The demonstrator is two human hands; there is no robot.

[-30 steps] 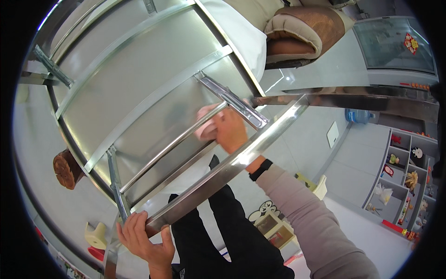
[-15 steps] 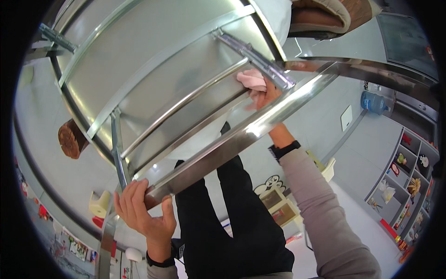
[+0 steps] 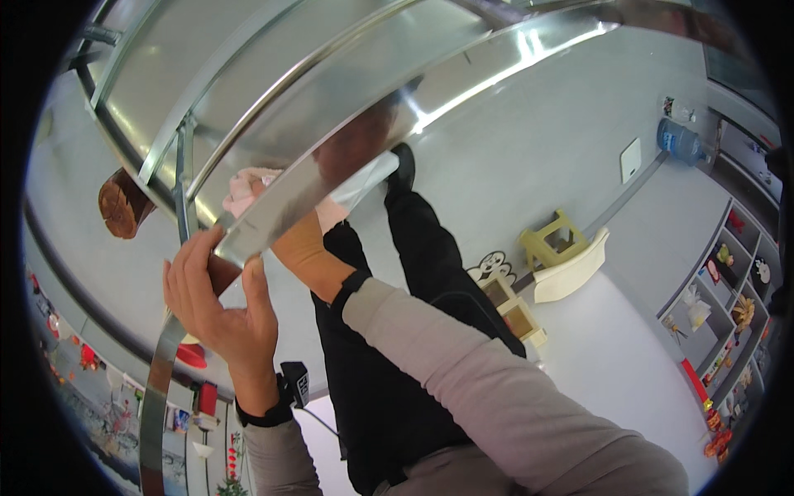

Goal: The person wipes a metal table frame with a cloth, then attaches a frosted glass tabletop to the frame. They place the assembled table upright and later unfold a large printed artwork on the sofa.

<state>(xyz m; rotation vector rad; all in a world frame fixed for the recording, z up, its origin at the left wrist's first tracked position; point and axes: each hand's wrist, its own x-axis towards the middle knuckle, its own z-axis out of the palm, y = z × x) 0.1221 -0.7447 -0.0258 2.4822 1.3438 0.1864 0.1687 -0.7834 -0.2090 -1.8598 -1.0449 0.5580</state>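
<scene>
A shiny stainless steel frame with a broad front bar (image 3: 347, 153) crosses the upper part of the head view, with thinner rails behind it. My left hand (image 3: 219, 302) grips the lower left end of that bar, fingers over its far side and thumb on the near side. My right hand (image 3: 299, 244) reaches behind the same bar, close to my left hand. A crumpled pink cloth (image 3: 242, 188) is in it, against the inner side of the frame. The bar hides most of the right hand's fingers.
A cut log (image 3: 122, 207) stands on the floor at left. Toward the right are a greenish stool (image 3: 556, 240), a cream chair back (image 3: 575, 269), a blue water bottle (image 3: 680, 142) and shelves of ornaments (image 3: 715, 289). My black-trousered legs (image 3: 430, 248) are below the frame.
My right hand has swept left and down behind the bar with the pink cloth, now near my left hand. The left hand keeps its hold; the view has shifted.
</scene>
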